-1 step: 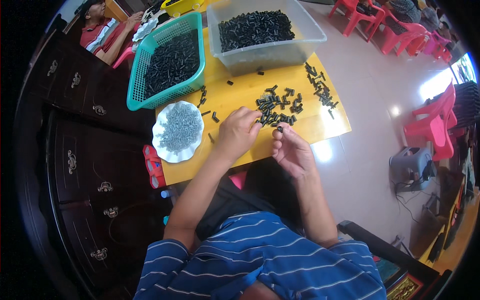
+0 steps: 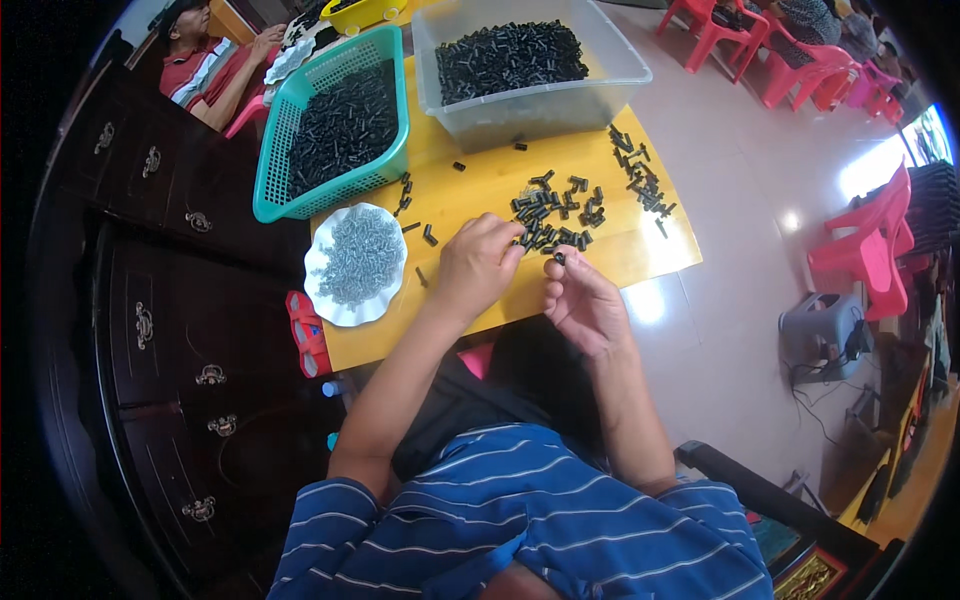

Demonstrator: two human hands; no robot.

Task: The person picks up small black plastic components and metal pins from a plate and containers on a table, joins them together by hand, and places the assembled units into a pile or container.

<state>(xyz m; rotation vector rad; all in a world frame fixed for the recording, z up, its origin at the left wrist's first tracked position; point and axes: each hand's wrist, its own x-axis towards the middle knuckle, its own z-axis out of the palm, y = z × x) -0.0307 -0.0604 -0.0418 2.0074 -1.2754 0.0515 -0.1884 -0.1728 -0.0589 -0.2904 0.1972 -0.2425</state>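
Observation:
My right hand (image 2: 585,305) is closed, with a small black plastic tube piece (image 2: 560,258) pinched between thumb and fingertip, its round end facing up. Just to the left, my left hand (image 2: 478,262) has its thumb and fingers drawn together at the edge of a loose pile of black plastic pieces (image 2: 540,208). What sits between those fingertips is too small to make out. A white scalloped plate (image 2: 318,268) heaped with small clear or silvery parts (image 2: 358,255) stands left of my left hand. All this lies on a yellow table (image 2: 370,345).
Behind the pile stand a green mesh basket (image 2: 268,195) and a translucent tub (image 2: 520,125), both holding many black pieces. More black pieces (image 2: 640,170) lie along the table's right edge. Dark drawers (image 2: 150,300) flank the left. A person (image 2: 215,70) sits at the far left.

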